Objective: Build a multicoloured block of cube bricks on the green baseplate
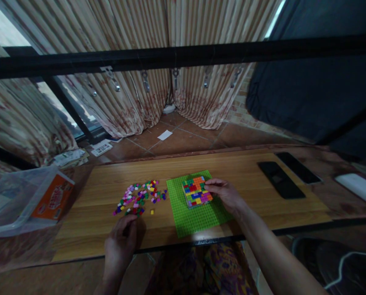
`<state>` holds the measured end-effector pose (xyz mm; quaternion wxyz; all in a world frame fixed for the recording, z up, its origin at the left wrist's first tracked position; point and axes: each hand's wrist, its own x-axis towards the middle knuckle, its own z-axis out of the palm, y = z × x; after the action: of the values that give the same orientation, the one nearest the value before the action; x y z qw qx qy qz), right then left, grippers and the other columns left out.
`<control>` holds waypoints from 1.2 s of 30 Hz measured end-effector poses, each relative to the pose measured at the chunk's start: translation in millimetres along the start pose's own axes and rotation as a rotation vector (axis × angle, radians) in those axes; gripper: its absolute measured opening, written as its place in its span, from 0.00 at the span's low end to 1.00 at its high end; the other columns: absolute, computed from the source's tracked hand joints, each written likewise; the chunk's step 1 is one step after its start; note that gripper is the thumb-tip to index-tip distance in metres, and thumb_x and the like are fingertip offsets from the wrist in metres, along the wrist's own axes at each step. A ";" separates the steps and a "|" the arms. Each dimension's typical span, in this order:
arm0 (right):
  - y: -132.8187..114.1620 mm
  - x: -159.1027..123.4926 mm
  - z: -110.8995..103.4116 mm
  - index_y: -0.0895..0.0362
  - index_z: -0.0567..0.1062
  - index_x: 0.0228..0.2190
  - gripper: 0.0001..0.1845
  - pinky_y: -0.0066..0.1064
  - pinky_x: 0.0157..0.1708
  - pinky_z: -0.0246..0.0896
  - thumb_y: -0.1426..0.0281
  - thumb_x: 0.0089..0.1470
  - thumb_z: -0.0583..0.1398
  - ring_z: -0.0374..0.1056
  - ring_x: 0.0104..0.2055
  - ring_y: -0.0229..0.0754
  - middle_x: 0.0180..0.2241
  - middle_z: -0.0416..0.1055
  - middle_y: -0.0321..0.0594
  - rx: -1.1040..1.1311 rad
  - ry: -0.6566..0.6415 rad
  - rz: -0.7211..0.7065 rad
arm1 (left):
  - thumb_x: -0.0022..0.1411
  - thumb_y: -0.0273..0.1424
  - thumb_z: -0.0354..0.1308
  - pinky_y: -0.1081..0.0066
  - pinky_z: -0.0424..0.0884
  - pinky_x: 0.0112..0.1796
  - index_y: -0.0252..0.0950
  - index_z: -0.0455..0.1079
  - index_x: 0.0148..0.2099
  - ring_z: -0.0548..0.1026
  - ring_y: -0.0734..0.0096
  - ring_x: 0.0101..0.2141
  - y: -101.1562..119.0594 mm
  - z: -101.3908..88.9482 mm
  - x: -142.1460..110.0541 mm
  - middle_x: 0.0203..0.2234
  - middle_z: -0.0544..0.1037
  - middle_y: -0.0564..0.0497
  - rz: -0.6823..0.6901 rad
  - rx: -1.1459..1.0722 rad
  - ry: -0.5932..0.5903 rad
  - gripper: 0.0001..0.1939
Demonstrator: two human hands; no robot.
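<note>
My right hand (224, 191) is at the right edge of a square block of colourful toy bricks (196, 192), thumb and fingers pinched together. A dark green brick (203, 185) shows at its fingertips; whether it is gripped or part of the block I cannot tell. The block stands on a green studded baseplate (185, 223). Over to the left, my left hand (121, 237) rests by the near edge of a scatter of small loose bricks (136, 196). Its fingers are curled in, and what they hold, if anything, is hidden. A single yellow brick (152, 212) lies apart, right of this hand.
The wooden board (103, 176) carries two dark phone-like slabs (281, 180) (298, 167) at the right. A clear plastic bin (17, 196) with an orange label stands at the left. A black rail (170, 57) crosses beyond the table, before striped curtains (133, 28).
</note>
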<state>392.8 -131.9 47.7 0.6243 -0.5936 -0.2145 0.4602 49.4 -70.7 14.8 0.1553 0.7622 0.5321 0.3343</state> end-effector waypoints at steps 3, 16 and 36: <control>-1.7 3.4 -2.5 0.56 0.79 0.22 0.18 0.29 0.26 0.63 0.63 0.24 0.74 0.68 0.22 0.37 0.21 0.76 0.35 -0.034 -0.020 0.036 | 0.60 0.41 0.52 0.68 0.75 0.40 0.39 0.73 0.38 0.79 0.65 0.36 -1.2 0.6 -0.7 0.35 0.80 0.49 0.004 -0.007 -0.001 0.13; 4.1 0.2 0.2 0.58 0.78 0.22 0.21 0.29 0.26 0.66 0.60 0.24 0.75 0.69 0.23 0.37 0.21 0.75 0.36 -0.046 0.009 0.033 | 0.60 0.38 0.51 0.70 0.75 0.39 0.39 0.73 0.37 0.79 0.66 0.35 3.4 -0.6 1.9 0.34 0.81 0.49 0.032 0.001 0.004 0.12; 12.5 5.4 15.9 0.58 0.79 0.29 0.24 0.34 0.32 0.66 0.53 0.34 0.70 0.72 0.30 0.43 0.27 0.78 0.41 -0.274 0.107 -0.192 | 0.61 0.36 0.52 0.72 0.73 0.37 0.39 0.73 0.38 0.78 0.68 0.33 1.7 2.0 -2.6 0.33 0.80 0.50 0.008 -0.006 0.003 0.11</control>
<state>378.5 -120.4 37.7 0.5890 -0.6738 -0.2974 0.3326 51.4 -73.5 13.4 0.1557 0.7633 0.5284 0.3375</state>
